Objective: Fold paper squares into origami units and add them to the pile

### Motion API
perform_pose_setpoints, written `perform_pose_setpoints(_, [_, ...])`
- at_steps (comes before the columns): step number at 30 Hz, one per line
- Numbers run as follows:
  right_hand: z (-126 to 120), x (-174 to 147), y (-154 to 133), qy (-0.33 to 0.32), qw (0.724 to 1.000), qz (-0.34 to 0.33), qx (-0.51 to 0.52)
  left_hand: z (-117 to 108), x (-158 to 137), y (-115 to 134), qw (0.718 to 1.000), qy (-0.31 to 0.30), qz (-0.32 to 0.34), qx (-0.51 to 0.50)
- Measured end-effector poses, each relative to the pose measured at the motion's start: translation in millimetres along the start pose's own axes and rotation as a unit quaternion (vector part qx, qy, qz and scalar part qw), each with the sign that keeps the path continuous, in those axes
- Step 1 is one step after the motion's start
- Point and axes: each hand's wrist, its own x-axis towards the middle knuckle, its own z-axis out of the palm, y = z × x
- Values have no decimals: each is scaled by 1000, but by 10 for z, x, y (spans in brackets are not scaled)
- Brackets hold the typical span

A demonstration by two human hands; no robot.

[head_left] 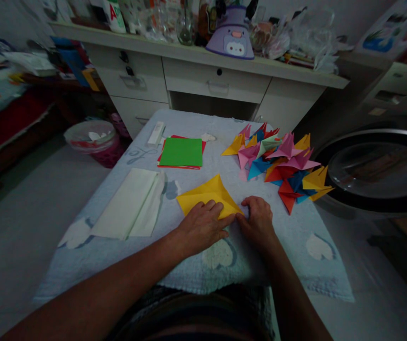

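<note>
A yellow sheet of origami paper (pixel 210 191), with crease lines and its corners pointing outward, lies on the cloth-covered table in front of me. My left hand (pixel 203 227) rests on its near part with fingers spread and slightly bent, pressing it down. At the sheet's right corner, my right hand (pixel 258 222) is closed, thumb and forefinger pinching the tip. The two thumbs nearly meet there. The paper's near edge is hidden beneath my left hand. Beyond it sits a stack of square paper (pixel 181 152), green on top with red edges below.
Folded paper cranes (pixel 285 161) in many colours are heaped at the right. A folded whitish cloth or paper (pixel 127 203) lies left, below a small white box (pixel 156 134). Behind stands a drawer cabinet (pixel 217 80); a pink bin (pixel 95 142) and a round-doored washing machine (pixel 377 166) flank the table.
</note>
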Motion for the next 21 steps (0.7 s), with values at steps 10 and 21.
perform_pose_setpoints(10, [22, 6, 60, -7, 1000, -25, -7, -38, -8, 4, 1000, 1, 8, -3])
perform_pose_setpoints(21, [-49, -25, 105, 14, 995, 7, 98, -57, -14, 7, 1000, -5, 6, -4])
